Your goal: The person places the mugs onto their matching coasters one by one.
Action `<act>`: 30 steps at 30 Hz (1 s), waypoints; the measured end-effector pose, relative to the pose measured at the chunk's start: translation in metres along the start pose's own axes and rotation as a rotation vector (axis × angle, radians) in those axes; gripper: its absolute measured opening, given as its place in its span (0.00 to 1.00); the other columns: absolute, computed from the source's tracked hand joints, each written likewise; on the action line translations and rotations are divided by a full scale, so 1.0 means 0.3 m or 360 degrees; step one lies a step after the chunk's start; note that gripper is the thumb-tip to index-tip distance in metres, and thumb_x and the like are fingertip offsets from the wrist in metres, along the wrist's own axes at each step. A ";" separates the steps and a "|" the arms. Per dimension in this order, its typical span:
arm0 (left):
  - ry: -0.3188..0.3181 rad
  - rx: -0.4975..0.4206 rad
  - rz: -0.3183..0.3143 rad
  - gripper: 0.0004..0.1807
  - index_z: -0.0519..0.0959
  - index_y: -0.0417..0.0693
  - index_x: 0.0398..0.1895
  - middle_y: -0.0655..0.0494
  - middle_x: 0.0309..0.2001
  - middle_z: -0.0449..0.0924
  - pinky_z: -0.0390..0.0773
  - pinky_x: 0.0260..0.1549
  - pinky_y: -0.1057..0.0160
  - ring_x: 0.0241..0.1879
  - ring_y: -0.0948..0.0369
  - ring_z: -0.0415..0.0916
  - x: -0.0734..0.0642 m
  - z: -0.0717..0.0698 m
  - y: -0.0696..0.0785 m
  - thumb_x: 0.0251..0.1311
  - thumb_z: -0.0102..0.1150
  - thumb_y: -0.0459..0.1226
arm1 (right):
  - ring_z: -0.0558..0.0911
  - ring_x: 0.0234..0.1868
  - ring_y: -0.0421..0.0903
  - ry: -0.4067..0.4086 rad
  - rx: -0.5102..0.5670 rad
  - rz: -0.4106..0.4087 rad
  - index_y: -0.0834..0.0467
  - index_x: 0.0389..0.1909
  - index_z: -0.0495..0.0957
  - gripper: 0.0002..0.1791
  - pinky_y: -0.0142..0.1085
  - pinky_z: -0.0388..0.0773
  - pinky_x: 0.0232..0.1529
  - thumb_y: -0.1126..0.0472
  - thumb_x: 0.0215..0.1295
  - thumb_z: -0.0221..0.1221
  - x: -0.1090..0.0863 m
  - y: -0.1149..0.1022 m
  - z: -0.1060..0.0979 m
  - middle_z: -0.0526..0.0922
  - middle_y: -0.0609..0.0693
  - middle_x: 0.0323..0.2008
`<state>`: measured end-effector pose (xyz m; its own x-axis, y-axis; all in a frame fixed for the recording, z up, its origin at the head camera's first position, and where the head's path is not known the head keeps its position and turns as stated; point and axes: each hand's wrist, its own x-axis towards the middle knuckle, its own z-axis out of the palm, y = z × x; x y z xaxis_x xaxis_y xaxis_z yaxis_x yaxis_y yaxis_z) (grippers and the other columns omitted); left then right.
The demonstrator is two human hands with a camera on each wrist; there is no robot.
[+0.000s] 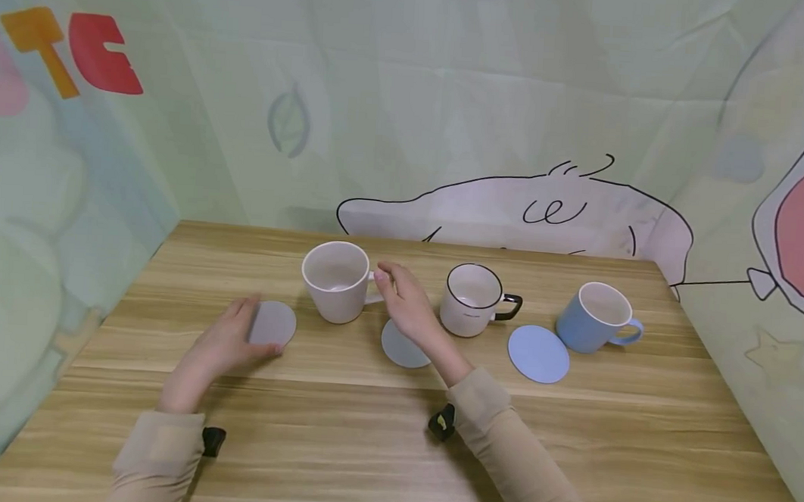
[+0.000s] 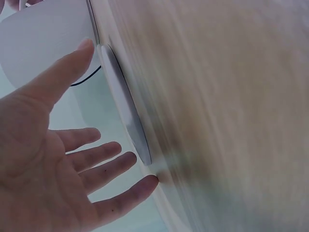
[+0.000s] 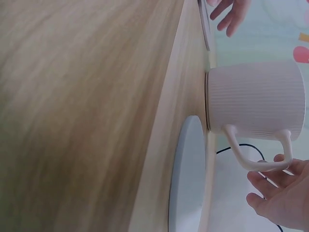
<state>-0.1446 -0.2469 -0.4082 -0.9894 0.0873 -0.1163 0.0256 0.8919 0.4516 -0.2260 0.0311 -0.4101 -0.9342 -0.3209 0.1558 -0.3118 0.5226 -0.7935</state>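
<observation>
A white ribbed mug (image 1: 335, 285) stands upright on the wooden table, its handle (image 3: 263, 165) towards the right. My right hand (image 1: 407, 306) is at that handle, fingers spread and fairly straight, the fingertips partly behind it in the right wrist view. Over on the left, my left hand (image 1: 223, 340) has its thumb and fingers apart around a round grey coaster (image 1: 278, 325), which lies flat. In the left wrist view the spread fingers (image 2: 113, 171) are close beside the coaster's edge. Under my right wrist lies a second grey coaster (image 1: 400, 348), partly covered.
To the right stand a white mug with a black rim and black handle (image 1: 469, 304) and a blue mug (image 1: 589, 321). A light blue coaster (image 1: 538, 354) lies between them, nearer to me. A printed cloth (image 1: 229, 158) hangs behind the table.
</observation>
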 end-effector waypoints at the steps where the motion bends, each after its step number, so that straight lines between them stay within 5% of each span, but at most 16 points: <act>1: -0.0010 0.0002 -0.0004 0.56 0.46 0.30 0.73 0.23 0.68 0.51 0.64 0.57 0.30 0.63 0.28 0.57 -0.001 0.000 0.001 0.53 0.67 0.52 | 0.67 0.70 0.53 -0.0001 0.0005 0.0003 0.60 0.67 0.66 0.29 0.48 0.61 0.71 0.45 0.76 0.39 0.000 0.000 0.001 0.70 0.56 0.66; 23: -0.0024 0.0088 -0.0012 0.57 0.51 0.26 0.70 0.20 0.64 0.58 0.66 0.54 0.32 0.61 0.28 0.59 0.008 -0.004 -0.017 0.46 0.72 0.49 | 0.67 0.70 0.54 -0.0048 0.0058 0.0055 0.60 0.67 0.65 0.30 0.49 0.62 0.70 0.44 0.76 0.38 0.005 -0.001 0.009 0.70 0.56 0.67; 30: -0.0018 0.0105 -0.0056 0.55 0.56 0.24 0.67 0.22 0.62 0.60 0.67 0.55 0.33 0.60 0.30 0.61 0.013 -0.003 -0.021 0.46 0.72 0.51 | 0.75 0.61 0.54 -0.0041 0.0038 0.0030 0.60 0.63 0.69 0.25 0.50 0.71 0.62 0.48 0.75 0.43 0.009 -0.002 0.007 0.75 0.56 0.62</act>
<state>-0.1487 -0.2525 -0.4105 -0.9881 0.0603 -0.1413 0.0008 0.9218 0.3877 -0.2281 0.0283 -0.4105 -0.9350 -0.3315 0.1257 -0.2897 0.5101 -0.8098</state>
